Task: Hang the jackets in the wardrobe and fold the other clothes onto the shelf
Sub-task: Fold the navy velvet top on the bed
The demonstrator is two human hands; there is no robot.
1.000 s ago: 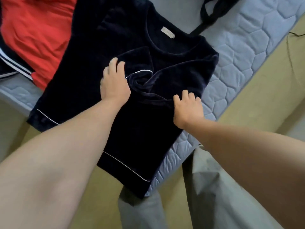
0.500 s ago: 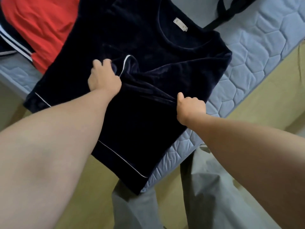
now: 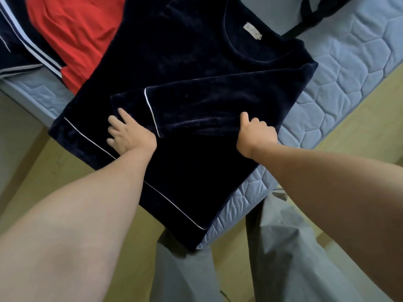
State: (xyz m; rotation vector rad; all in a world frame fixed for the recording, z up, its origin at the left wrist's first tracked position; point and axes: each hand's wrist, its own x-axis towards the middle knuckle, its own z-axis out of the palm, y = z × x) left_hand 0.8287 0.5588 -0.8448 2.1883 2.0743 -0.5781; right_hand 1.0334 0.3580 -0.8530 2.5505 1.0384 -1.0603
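Left hand [image 3: 128,136] lies flat on the navy top [image 3: 185,51]; right hand [image 3: 256,136] grips its folded sleeve [image 3: 207,105].

A black strap [image 3: 309,18] lies on the quilted grey mattress [image 3: 349,51] above a yellowish floor [image 3: 366,123].

Quilted grey mattress [image 3: 349,68] under navy velvet top [image 3: 185,51], red garment [image 3: 72,35], striped dark garment [image 3: 19,46].

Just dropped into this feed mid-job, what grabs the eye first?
A navy top lies spread over the quilted mattress, its piped sleeve folded across the front. The left hand rests open at the cuff while the right hand pinches the sleeve's lower edge. A red garment lies beyond, upper left.
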